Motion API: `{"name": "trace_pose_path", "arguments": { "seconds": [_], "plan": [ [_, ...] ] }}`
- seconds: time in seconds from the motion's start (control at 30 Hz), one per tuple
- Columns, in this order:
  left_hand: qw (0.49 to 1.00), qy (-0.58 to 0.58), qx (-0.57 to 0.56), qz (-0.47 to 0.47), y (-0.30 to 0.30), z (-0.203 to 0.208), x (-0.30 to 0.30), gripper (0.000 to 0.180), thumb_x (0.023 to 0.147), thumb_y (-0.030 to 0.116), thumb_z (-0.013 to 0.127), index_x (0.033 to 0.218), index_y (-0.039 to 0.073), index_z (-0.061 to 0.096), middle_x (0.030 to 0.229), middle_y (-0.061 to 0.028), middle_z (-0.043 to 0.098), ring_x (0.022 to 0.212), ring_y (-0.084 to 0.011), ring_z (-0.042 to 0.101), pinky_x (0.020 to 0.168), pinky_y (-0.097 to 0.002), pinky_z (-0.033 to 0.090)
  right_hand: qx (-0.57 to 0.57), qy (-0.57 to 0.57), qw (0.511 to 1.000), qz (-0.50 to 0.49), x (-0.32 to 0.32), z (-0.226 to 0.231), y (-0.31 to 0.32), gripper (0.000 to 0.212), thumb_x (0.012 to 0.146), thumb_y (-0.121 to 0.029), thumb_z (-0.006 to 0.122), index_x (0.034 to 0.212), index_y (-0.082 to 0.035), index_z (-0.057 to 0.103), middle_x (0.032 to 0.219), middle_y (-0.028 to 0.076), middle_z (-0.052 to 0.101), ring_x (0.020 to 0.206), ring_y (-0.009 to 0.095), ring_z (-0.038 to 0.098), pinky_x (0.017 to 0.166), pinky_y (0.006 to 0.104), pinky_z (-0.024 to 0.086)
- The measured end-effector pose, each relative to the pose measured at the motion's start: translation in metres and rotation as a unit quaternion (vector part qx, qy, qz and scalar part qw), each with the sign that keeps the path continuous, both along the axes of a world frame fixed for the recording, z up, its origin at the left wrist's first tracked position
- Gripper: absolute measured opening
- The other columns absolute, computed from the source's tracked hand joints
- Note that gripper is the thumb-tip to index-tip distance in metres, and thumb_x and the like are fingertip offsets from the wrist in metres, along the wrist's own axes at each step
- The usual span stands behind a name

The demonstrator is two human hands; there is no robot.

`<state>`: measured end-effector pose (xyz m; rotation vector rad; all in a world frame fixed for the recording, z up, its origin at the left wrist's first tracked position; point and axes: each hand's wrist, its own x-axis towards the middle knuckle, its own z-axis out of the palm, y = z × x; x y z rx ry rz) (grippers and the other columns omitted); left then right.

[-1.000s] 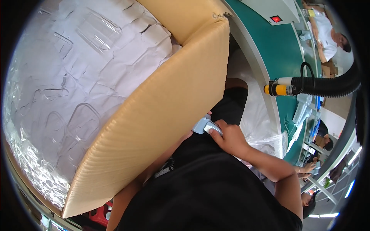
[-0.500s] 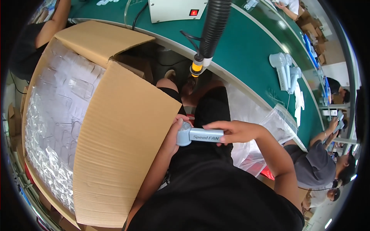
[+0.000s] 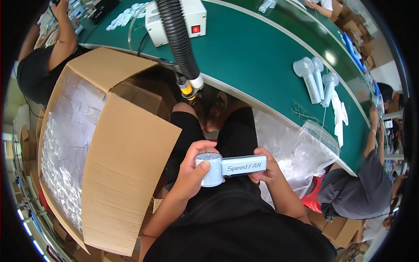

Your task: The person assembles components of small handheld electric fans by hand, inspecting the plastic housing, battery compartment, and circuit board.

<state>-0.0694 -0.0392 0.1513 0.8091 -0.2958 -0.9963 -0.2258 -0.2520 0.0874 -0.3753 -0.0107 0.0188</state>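
Observation:
A light-blue handheld fan [image 3: 243,166] lies sideways above my lap, its round head to the left and its handle to the right. Around the fan's head my left hand [image 3: 192,170] is closed, thumb on the near side. My right hand [image 3: 268,167] pinches the end of the handle, with the thumb behind and the fingers below. Dark lettering marks the handle's upward face. Ahead of my knees, an electric screwdriver [image 3: 187,89] with a yellow band hangs from a black corrugated hose [image 3: 176,39].
At my left stands an open cardboard box [image 3: 126,174] holding clear plastic pieces. On the green workbench [image 3: 248,56] are a white box with a red switch [image 3: 196,29], several light-blue fans [image 3: 309,78] and a white glove [image 3: 338,118]. Clear plastic sheeting [image 3: 283,148] hangs at right. Co-workers sit at both sides.
The fan has come nearer and slightly right, and more of its head shows. My left hand now wraps its head visibly; my right hand has shifted to the handle's end. The view has turned.

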Motion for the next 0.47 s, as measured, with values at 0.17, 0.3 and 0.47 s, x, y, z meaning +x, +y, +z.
{"name": "trace_pose_path", "arguments": {
  "seconds": [0.17, 0.3, 0.47],
  "plan": [
    [1.0, -0.021, -0.006, -0.01, -0.009, -0.005, 0.001, 0.058, 0.091, 0.035, 0.064, 0.133, 0.004, 0.04, 0.112, -0.012, 0.052, 0.095, -0.0213, 0.061, 0.07, -0.0408, 0.061, -0.114, -0.031, 0.992, 0.053, 0.005, 0.029, -0.025, 0.043, 0.095, -0.01, 0.056, 0.136, -0.004, 0.043, 0.105, 0.017, 0.063, 0.086, 0.025, 0.067, 0.067, 0.0357, 0.057],
    [0.998, -0.031, -0.008, -0.049, -0.013, -0.018, 0.008, 0.062, 0.09, 0.036, 0.065, 0.135, 0.003, 0.039, 0.112, -0.0125, 0.053, 0.096, -0.0215, 0.061, 0.071, -0.0396, 0.06, -0.345, 0.0, 0.927, 0.149, 0.019, 0.059, -0.055, 0.055, 0.089, -0.019, 0.067, 0.137, -0.004, 0.045, 0.102, 0.015, 0.067, 0.085, 0.018, 0.069, 0.075, 0.0319, 0.055],
    [0.994, -0.053, 0.039, -0.092, -0.018, -0.05, 0.012, 0.082, 0.083, 0.041, 0.072, 0.145, 0.004, 0.032, 0.123, -0.0133, 0.053, 0.108, -0.0241, 0.058, 0.101, -0.0453, 0.045, -0.727, -0.033, 0.675, 0.121, 0.03, 0.09, -0.048, 0.07, 0.08, -0.03, 0.076, 0.141, -0.014, 0.047, 0.105, 0.013, 0.07, 0.092, 0.022, 0.069, 0.086, 0.0315, 0.053]
  ]
}}
